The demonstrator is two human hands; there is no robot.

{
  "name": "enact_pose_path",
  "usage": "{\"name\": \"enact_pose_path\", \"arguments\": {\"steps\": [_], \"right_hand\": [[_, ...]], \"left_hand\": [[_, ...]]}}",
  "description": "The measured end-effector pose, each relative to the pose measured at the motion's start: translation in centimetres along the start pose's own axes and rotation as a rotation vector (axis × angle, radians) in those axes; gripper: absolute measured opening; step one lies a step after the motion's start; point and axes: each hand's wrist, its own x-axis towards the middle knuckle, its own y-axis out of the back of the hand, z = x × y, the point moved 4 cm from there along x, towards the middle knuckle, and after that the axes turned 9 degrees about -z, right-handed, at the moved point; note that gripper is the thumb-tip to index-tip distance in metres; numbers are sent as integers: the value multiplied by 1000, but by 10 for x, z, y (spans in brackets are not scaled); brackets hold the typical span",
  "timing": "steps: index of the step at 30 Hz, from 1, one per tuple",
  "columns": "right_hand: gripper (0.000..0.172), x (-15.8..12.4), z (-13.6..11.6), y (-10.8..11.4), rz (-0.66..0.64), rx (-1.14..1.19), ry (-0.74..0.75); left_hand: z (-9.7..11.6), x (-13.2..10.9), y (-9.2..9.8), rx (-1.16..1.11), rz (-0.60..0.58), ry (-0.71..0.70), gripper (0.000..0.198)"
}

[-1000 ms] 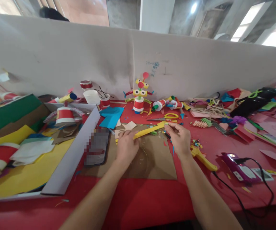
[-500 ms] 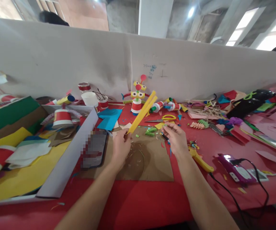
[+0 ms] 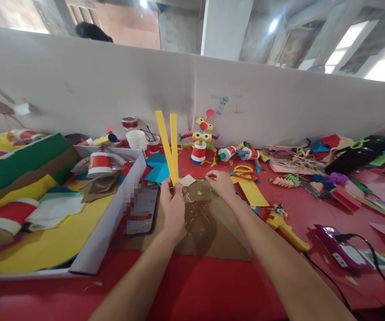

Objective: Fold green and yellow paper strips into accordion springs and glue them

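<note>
Nearest, the red table (image 3: 195, 285) runs under both forearms, with a brown board (image 3: 224, 243) flat on it. Over the board's left part, the left hand (image 3: 174, 203) is closed around the lower ends of two yellow strips (image 3: 167, 147), thumb against fingers; the strips stand up from the grip, together at the bottom and spread in a narrow V at the top. A phone (image 3: 147, 209) lies just left of this hand. The right hand (image 3: 221, 183), well apart from the strips, hangs over the board's far right part, fingers curled toward the thumb; whether they pinch anything I cannot tell. A green scrap (image 3: 200, 193) lies near it on the board. Just beyond its wrist are a yellow sheet (image 3: 254, 192) and scissors (image 3: 242, 169). Farther back, a cup figure (image 3: 199, 152) stands before the pale partition (image 3: 129, 84).
</note>
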Motion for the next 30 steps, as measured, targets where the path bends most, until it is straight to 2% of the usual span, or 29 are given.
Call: {"name": "enact_pose_path", "arguments": {"steps": [4, 8, 14, 17, 19, 24, 27, 30], "right_hand": [[18, 10, -8, -9, -40, -268, 23], [21, 0, -7, -13, -89, -353, 17], [34, -13, 22, 19, -183, -318, 4], [57, -21, 31, 23, -286, -420, 15], [66, -26, 33, 18, -332, -457, -11], [56, -25, 27, 10, -295, -440, 5], [49, -17, 25, 14, -264, -431, 39], [52, -11, 24, 19, -248, -438, 45]], "left_hand": [[-4, 0, 2, 7, 11, 18, 16], [-7, 0, 2, 15, 7, 29, 16], [-4, -3, -1, 11, 5, 25, 16], [-1, -4, -3, 32, 7, -6, 14], [0, -5, -4, 38, -1, -14, 13], [-3, -5, -3, 35, 5, -10, 14], [-6, -4, -2, 33, -18, -1, 16], [-7, -4, -1, 25, -11, -13, 16]]}}
